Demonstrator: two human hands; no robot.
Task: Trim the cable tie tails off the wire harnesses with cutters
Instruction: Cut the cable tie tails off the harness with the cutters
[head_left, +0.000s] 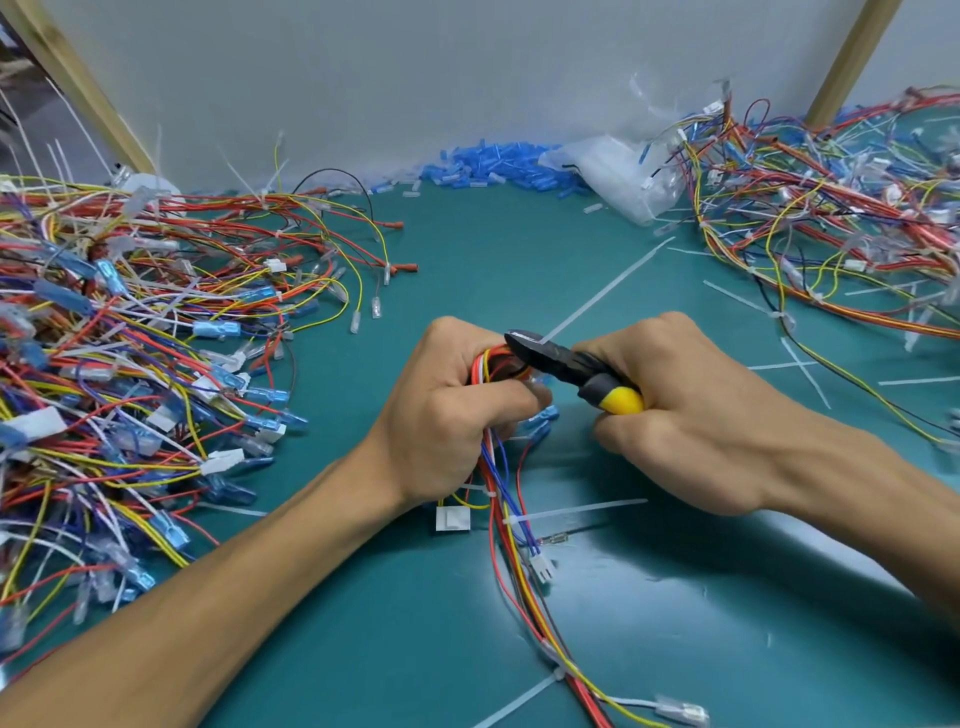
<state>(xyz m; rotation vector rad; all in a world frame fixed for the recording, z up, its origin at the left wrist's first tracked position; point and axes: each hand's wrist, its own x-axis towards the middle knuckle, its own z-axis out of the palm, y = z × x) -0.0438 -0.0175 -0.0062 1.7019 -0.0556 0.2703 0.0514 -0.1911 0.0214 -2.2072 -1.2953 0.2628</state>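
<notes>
Mostly red, yellow, blue harness (498, 483); long white tie tail (607, 291) at cutters (566, 364)

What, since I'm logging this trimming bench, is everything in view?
wire harness: one, red, yellow, blue and white, in the left hand
cutters: one, black with grey-and-yellow handle, in the right hand, tip at the harness
tie tail: one, white, slanting up-right from the cutters' tip
untrimmed ties: two, white, lower on the held harness
left heap: many harnesses, mixed colours, left of mat
right heap: many harnesses, mixed colours, far right
loose tie pieces: several, white, right of the hands
blue sleeves: many, along the back wall
plastic bag: one, clear, beside the sleeves
mat: one, teal, under everything
wooden posts: two, tan, back corners
left hand: grips the harness
right hand: grips the cutters' handle
</notes>
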